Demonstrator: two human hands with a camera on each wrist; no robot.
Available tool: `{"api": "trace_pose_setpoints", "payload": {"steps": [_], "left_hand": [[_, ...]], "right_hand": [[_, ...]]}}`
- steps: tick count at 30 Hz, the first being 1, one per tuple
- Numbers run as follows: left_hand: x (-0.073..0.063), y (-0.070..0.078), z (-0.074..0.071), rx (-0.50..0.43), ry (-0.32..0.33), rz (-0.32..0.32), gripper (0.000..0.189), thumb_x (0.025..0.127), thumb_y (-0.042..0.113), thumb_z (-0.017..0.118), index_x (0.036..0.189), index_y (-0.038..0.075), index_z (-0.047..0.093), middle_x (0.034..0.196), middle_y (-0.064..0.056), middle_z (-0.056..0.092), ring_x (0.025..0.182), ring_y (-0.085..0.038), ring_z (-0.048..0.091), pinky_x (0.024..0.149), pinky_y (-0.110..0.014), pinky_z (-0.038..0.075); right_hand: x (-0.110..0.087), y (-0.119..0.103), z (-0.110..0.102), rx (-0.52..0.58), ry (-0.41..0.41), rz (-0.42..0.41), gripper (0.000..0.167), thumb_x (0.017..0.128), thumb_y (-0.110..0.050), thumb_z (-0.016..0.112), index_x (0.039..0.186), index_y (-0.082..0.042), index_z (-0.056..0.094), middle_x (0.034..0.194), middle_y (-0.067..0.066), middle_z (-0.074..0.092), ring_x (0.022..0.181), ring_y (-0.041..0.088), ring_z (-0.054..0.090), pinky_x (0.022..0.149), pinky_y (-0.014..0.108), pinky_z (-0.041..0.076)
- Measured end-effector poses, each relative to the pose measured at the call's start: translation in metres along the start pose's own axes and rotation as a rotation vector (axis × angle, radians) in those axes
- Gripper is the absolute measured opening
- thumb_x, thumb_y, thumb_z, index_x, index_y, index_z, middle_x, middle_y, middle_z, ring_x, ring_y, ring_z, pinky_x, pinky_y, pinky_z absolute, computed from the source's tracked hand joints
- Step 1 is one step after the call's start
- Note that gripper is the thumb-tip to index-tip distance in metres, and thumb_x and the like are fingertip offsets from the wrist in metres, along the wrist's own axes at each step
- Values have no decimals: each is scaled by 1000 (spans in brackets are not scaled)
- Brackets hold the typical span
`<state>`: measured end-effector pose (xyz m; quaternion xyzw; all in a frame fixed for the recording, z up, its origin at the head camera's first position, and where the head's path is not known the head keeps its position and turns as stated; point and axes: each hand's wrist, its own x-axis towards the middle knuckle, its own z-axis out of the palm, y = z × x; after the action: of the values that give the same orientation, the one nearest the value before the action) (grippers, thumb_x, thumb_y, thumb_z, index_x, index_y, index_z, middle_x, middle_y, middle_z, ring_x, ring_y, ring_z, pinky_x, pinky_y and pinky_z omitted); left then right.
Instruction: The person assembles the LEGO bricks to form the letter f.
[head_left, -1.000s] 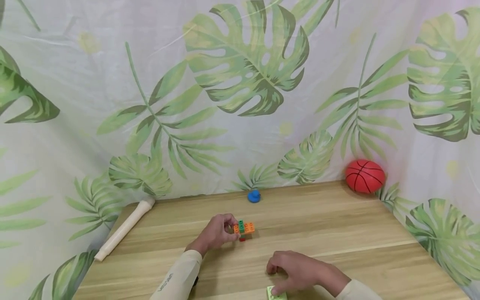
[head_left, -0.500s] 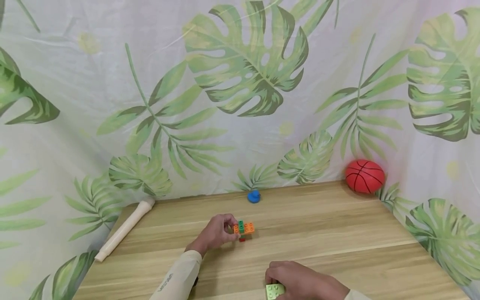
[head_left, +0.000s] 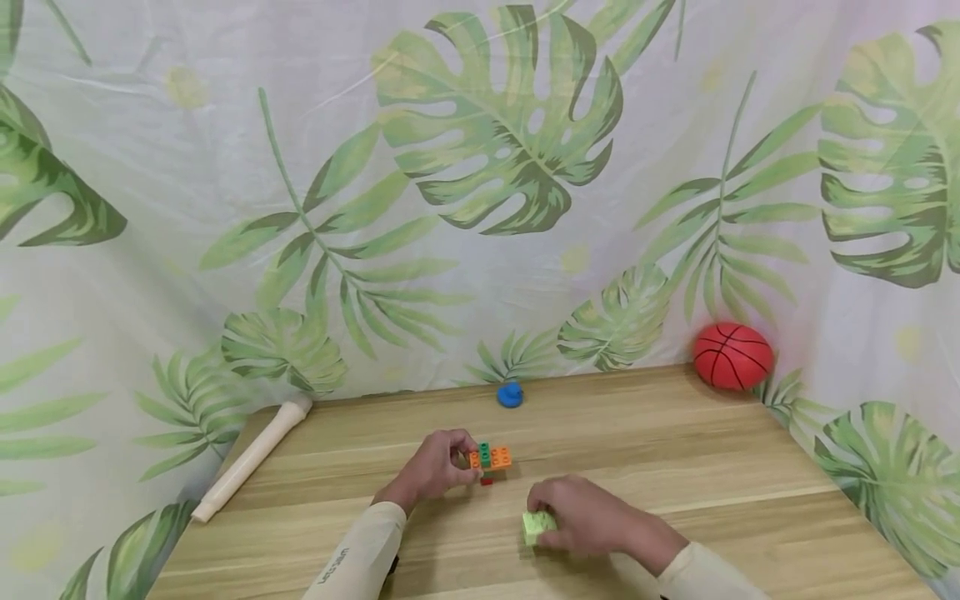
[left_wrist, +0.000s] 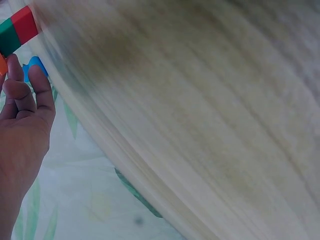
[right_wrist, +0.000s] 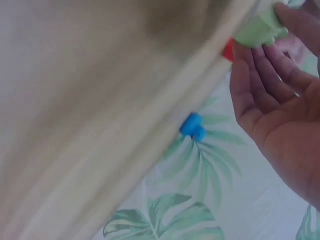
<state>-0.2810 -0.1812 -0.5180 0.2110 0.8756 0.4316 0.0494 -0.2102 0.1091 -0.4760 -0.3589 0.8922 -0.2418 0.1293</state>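
In the head view my left hand (head_left: 438, 464) pinches the left end of a small stack of toy building bricks. It has an orange brick (head_left: 501, 457) with a green brick (head_left: 484, 454) across its top; more green and a red brick (head_left: 487, 481) show underneath. The left wrist view shows the red brick (left_wrist: 24, 24) and green brick (left_wrist: 9, 37) beyond the fingers. My right hand (head_left: 588, 517) grips a light green brick (head_left: 537, 527) between thumb and fingers, nearer to me and right of the stack. The right wrist view shows that light green brick (right_wrist: 260, 29) close up.
A blue toy duck (head_left: 510, 395) sits at the back edge of the wooden table (head_left: 637, 433). At the back right corner rests a red ball (head_left: 732, 357) with black lines. A long pale stick (head_left: 251, 458) lies along the left edge. Behind hangs a leaf-patterned cloth (head_left: 525, 292).
My right hand has closed on the light green brick and carried it away from me, towards the stack. The left hand and its stack have stayed nearly in place.
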Motion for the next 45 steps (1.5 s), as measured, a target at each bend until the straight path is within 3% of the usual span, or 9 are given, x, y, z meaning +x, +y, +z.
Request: {"api": "trace_pose_setpoints", "payload": {"steps": [7, 11, 15, 22, 29, 38, 45], "left_hand": [[0, -1, 0, -10, -1, -3, 21, 86, 7, 86, 100, 4, 71, 85, -5, 61, 74, -12, 45, 62, -22, 39], [1, 0, 0, -8, 5, 2, 20, 86, 8, 87, 99, 6, 72, 87, -9, 64, 73, -11, 46, 62, -21, 39], [1, 1, -1, -6, 4, 13, 19, 86, 7, 86, 99, 6, 72, 90, -12, 67, 71, -10, 46, 60, -21, 39], [2, 1, 0, -5, -7, 24, 20, 86, 9, 87, 95, 7, 70, 81, -14, 61, 70, -10, 44, 61, -21, 39], [2, 1, 0, -4, -14, 34, 21, 87, 9, 86, 90, 8, 66, 75, -8, 53, 65, -7, 41, 58, -20, 35], [0, -1, -2, -18, 2, 35, 19, 85, 6, 86, 97, 7, 71, 92, -13, 68, 71, -9, 46, 63, -20, 40], [0, -3, -1, -20, 6, 35, 20, 84, 6, 86, 99, 6, 72, 93, -10, 69, 72, -8, 47, 64, -20, 41]], "right_hand": [[35, 9, -24, -1, 231, -13, 29, 93, -13, 84, 119, -8, 74, 113, 1, 77, 103, 15, 70, 90, 35, 60], [55, 10, -26, 9, 357, -23, 26, 94, -15, 84, 117, -9, 73, 112, 2, 76, 102, 18, 71, 88, 36, 60], [73, 10, -22, 29, 425, -40, 28, 95, -17, 83, 121, -10, 74, 116, 3, 77, 104, 21, 72, 88, 38, 61], [94, 4, -14, 30, 381, -70, 30, 95, -17, 82, 123, -10, 76, 119, 4, 79, 107, 22, 72, 92, 41, 61], [100, -2, -12, -9, 340, -67, 28, 94, -18, 84, 121, -12, 79, 117, 1, 79, 107, 19, 72, 92, 39, 60], [98, -2, -16, -28, 311, -48, 28, 92, -14, 86, 119, -13, 81, 118, 1, 81, 113, 21, 74, 93, 38, 61], [97, -2, -16, -15, 302, -34, 28, 91, -13, 86, 119, -12, 81, 117, 3, 80, 110, 22, 73, 90, 38, 60]]}}
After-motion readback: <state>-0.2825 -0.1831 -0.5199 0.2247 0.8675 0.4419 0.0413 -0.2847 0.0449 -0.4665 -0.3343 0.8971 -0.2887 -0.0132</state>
